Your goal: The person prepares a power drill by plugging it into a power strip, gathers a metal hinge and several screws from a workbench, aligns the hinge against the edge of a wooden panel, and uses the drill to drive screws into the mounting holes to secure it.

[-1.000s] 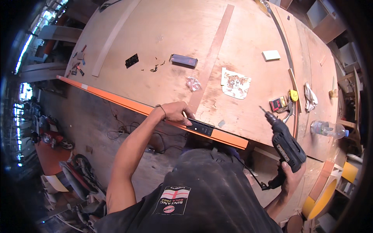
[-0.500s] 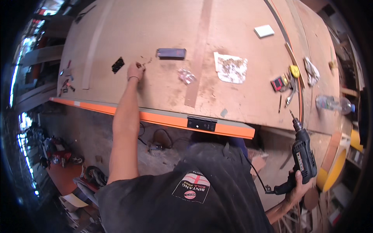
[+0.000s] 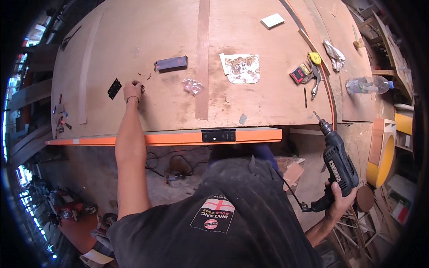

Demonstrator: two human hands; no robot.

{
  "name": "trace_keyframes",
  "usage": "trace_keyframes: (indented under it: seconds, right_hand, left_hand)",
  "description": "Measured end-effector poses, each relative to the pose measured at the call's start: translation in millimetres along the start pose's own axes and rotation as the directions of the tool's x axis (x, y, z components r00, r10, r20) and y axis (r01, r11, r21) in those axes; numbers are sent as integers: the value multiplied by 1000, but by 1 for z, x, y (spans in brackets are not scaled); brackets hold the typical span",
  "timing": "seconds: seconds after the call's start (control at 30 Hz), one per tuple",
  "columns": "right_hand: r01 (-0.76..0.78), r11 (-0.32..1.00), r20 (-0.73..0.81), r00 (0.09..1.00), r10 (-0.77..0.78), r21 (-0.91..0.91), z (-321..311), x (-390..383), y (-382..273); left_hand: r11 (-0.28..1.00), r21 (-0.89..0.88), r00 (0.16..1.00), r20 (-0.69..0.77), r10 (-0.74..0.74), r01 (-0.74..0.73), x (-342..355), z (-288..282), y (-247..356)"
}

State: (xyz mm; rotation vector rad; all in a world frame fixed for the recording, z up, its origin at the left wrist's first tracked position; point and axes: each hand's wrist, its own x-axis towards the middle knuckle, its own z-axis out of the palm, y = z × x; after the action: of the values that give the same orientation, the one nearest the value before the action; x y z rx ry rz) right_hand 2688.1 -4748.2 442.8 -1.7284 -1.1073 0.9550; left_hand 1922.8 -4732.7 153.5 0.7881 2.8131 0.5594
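Observation:
My left hand [image 3: 132, 90] is on the wooden tabletop, its fingers drawn together beside a few small screws [image 3: 149, 76]. What the fingertips hold, if anything, is too small to make out. Just left of that hand lies a black metal hinge plate [image 3: 114, 89] with holes. At the lower right my right hand [image 3: 341, 199] grips the handle of a black corded power drill [image 3: 339, 164], its bit pointing up toward the table. Along the table's near edge runs an orange-edged board [image 3: 172, 137], with a black hinge [image 3: 218, 135] set against it.
On the tabletop [image 3: 165, 105] are a dark blue box [image 3: 171, 64], a clear plastic bag [image 3: 192, 86], a stained white sheet [image 3: 242, 69], a yellow tape measure [image 3: 314, 58], a pencil [image 3: 305, 97] and a white block [image 3: 272, 21]. A plastic bottle [image 3: 368, 85] lies at right.
The whole view has shifted, with table things now further left. My left hand stays by the screws, its fingers still gathered. My right hand still holds the drill.

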Motion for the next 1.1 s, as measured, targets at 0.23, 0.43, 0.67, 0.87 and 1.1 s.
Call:
trace_keyframes:
  seconds: [0.23,0.43,0.67,0.87,1.1]
  right_hand:
    - [54,996,115,992,-46,-65,4,-5,-12]
    - [50,998,537,843,-28,-25,33,7,-53]
    - [259,966,908,409,-91,-20,69,21,-74]
    - [493,865,964,262,-48,-91,96,17,-88]
    - [598,798,981,189,-47,-77,109,16,-95]
  left_hand:
    - [304,-948,994,-110,-31,-95,-66,-85,50]
    - [-169,-935,940,277,198,311,-321,-149,138]
    - [-638,-381,644,726,241,669,-455,-88,157]
    - [-820,-284,689,704,173,497,-479,-62,152]
    - [-789,-387,757,637,146,478,-485,-50,146]
